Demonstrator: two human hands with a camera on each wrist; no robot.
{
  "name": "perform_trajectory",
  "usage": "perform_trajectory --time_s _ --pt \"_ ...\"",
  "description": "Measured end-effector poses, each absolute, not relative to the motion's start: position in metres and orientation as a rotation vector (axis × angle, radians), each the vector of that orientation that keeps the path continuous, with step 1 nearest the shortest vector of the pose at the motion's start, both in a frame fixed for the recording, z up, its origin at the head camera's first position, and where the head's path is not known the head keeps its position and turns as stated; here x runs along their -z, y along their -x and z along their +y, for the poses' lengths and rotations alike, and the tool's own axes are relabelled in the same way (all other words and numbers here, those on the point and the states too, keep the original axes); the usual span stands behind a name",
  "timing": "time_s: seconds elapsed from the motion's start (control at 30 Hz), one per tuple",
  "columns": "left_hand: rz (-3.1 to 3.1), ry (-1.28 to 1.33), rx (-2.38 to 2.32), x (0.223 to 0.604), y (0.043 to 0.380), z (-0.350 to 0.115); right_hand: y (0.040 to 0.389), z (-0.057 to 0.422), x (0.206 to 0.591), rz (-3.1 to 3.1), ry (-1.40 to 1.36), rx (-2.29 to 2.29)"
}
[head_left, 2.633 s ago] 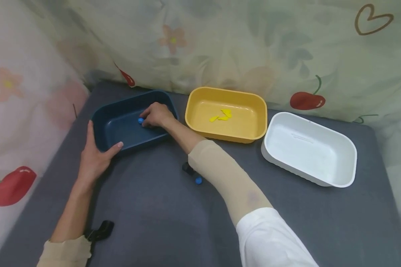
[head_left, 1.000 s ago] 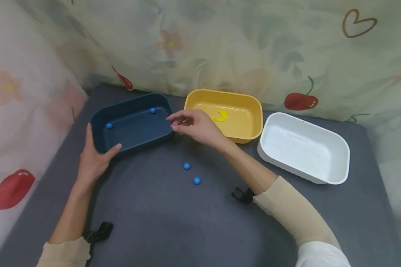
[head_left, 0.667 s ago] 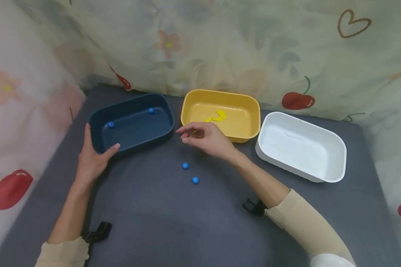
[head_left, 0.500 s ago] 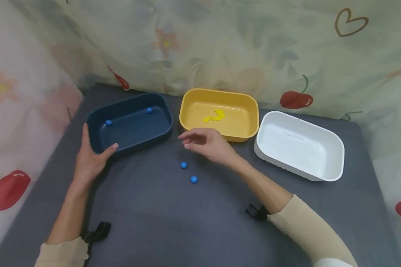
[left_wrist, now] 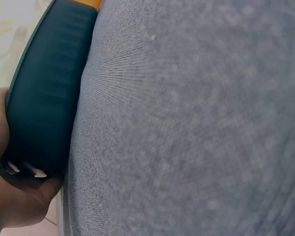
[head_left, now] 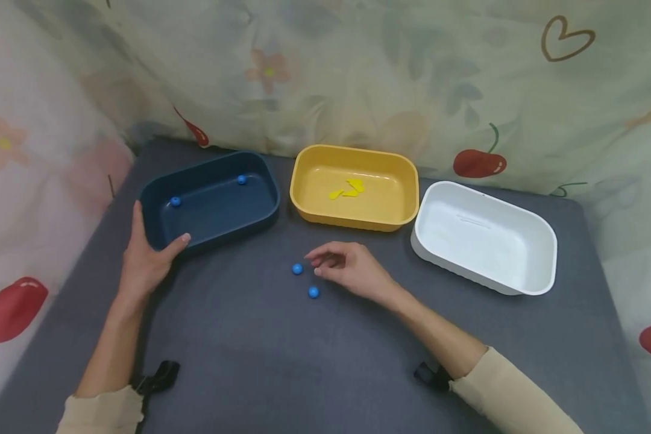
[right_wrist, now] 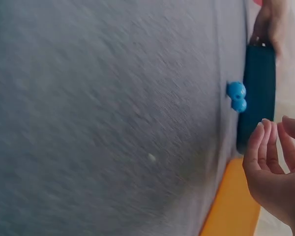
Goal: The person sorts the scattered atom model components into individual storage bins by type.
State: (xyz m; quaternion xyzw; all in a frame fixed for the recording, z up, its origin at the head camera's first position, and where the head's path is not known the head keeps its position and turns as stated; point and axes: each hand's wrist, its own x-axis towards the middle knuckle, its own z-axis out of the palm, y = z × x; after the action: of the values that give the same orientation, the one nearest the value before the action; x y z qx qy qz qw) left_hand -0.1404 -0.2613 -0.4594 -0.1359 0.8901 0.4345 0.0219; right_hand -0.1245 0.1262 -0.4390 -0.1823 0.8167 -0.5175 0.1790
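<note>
My left hand (head_left: 144, 263) holds the near left corner of a dark blue tray (head_left: 225, 228), its thumb on the rim. In the left wrist view, its fingers (left_wrist: 27, 199) wrap the tray's end. Two small blue beads lie inside: one bead (head_left: 176, 201) at the left, another bead (head_left: 242, 179) near the back. On the table, a blue bead (head_left: 297, 269) and a second blue bead (head_left: 313, 292) lie just left of my right hand (head_left: 355, 271). That hand hovers with loosely bent fingers, apart from the beads. In the right wrist view nothing shows between its fingers (right_wrist: 268, 147).
A yellow tray (head_left: 396, 202) with several yellow pieces (head_left: 350, 193) stands at the back middle. To its right is a white tray (head_left: 488, 241). The grey cloth-covered table (head_left: 282, 374) meets a patterned curtain (head_left: 347, 78) behind.
Having been inside the dark blue tray with a bead, my right hand has come back right and toward me, near the loose beads. Two beads now lie in that tray. My left hand stays put.
</note>
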Motion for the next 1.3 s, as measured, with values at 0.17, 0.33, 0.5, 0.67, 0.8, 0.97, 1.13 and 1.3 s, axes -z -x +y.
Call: perform_trajectory --time_s 0.17,0.33,0.5,0.67,0.8,0.97,1.13,1.3 --pt "2.776 0.411 -1.346 0.461 0.140 -0.262 0.114 0.127 0.449 2.319 0.516 1.412" --pt "2.779 0.411 -1.348 0.461 0.140 -0.262 0.106 0.127 0.456 2.321 0.488 1.381" --pt "2.767 0.408 -1.362 0.460 0.139 -0.261 0.100 0.126 0.462 2.315 0.516 1.344" --pt "2.752 0.401 -1.371 0.458 0.139 -0.261 0.095 0.123 0.464 2.387 0.596 1.289" --pt "2.763 0.394 -1.364 0.458 0.139 -0.260 0.091 0.120 0.467 2.469 0.676 1.204" --pt "2.766 0.386 -1.364 0.458 0.139 -0.260 0.088 0.117 0.471 2.542 0.699 1.139" --pt "2.772 0.386 -1.367 0.458 0.139 -0.261 0.086 0.115 0.473 2.568 0.709 1.124" --pt "2.784 0.401 -1.357 0.460 0.139 -0.261 0.086 0.116 0.475 2.570 0.720 1.140"
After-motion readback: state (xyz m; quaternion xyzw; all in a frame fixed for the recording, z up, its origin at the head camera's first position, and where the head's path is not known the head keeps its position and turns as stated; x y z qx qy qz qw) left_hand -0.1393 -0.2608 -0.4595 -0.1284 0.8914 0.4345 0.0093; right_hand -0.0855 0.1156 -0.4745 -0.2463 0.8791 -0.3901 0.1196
